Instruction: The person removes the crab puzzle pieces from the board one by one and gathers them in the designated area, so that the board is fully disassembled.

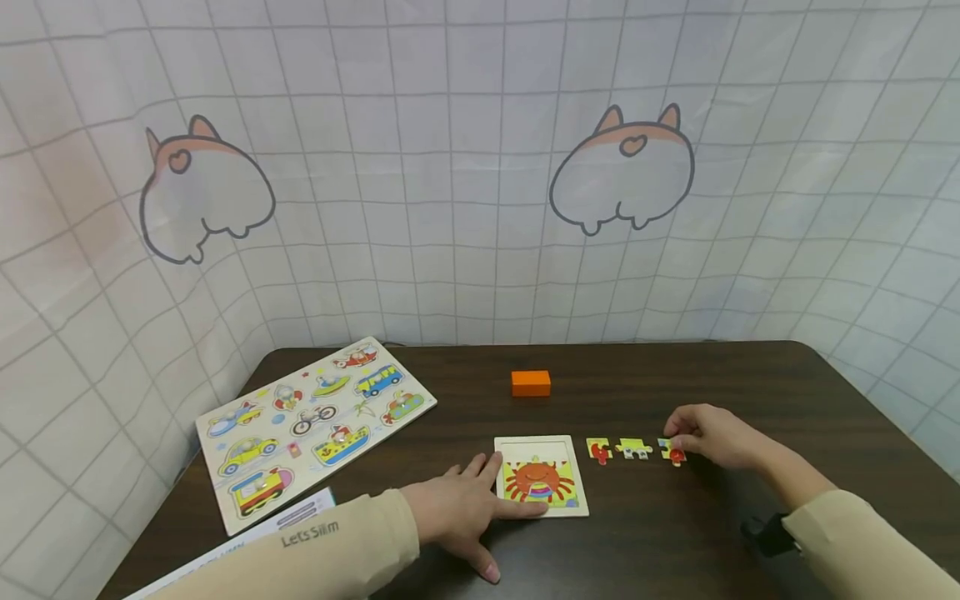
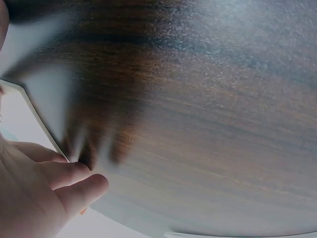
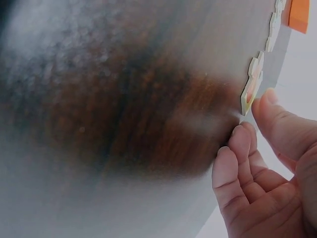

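A small square wooden puzzle tray [image 1: 581, 493] with a red crab picture lies on the dark table. My left hand [image 1: 459, 510] is spread flat at its left side, index finger reaching over the lower edge of the picture and other fingertips at the left rim. To the tray's right, several loose puzzle pieces lie in a row: a red and yellow one [image 1: 598, 451], a yellow and white one [image 1: 633, 449], and a blue, yellow and red one [image 1: 674, 454]. My right hand [image 1: 712, 435] pinches this last piece at its right side, thumb and fingertips at its edge, other fingers curled below.
An orange block [image 1: 531, 384] stands behind the tray. A large wooden vehicle puzzle board [image 1: 300, 450] lies slantwise at the left, with a white printed box or sheet [image 1: 303, 510] in front of it, partly under my left sleeve. A white gridded curtain [image 1: 480, 208] hangs behind the table.
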`<state>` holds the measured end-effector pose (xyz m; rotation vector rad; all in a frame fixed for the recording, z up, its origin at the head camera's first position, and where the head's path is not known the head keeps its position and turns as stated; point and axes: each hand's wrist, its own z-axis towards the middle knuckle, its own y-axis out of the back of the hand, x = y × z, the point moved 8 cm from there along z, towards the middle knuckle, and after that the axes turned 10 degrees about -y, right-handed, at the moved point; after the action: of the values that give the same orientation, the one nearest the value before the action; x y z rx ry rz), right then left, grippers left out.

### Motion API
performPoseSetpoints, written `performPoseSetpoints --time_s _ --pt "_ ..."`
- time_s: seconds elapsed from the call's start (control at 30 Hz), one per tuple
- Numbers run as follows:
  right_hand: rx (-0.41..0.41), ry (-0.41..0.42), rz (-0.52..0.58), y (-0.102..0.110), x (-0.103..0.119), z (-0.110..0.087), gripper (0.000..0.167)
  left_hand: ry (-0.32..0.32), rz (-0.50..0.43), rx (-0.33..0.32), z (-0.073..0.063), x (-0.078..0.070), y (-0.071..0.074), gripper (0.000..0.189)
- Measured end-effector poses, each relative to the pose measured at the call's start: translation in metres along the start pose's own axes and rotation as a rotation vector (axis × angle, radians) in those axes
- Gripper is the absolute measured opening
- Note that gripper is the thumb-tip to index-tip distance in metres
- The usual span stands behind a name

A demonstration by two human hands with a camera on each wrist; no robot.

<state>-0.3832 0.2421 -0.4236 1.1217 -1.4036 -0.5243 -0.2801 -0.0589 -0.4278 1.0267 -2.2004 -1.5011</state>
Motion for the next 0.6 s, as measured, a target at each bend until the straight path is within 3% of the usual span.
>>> performPoseSetpoints --time_s 0.27,0.43,0.6 --pt "-0.056 0.058 -0.024 0.004 0.025 0.004 0.01 -0.012 -0.001 0.016 0.004 0.002 -0.002 0.095" --pt "-0.087 0.126 -0.028 -0.006 0.064 0.01 0.007 -0.001 0.005 0.01 0.002 -0.001 0.001 0.095" --pt "-0.052 0.182 -0.049 -0.033 0.109 0.02 0.004 -0.006 -0.001 0.013 0.002 -0.002 0.001 0.093"
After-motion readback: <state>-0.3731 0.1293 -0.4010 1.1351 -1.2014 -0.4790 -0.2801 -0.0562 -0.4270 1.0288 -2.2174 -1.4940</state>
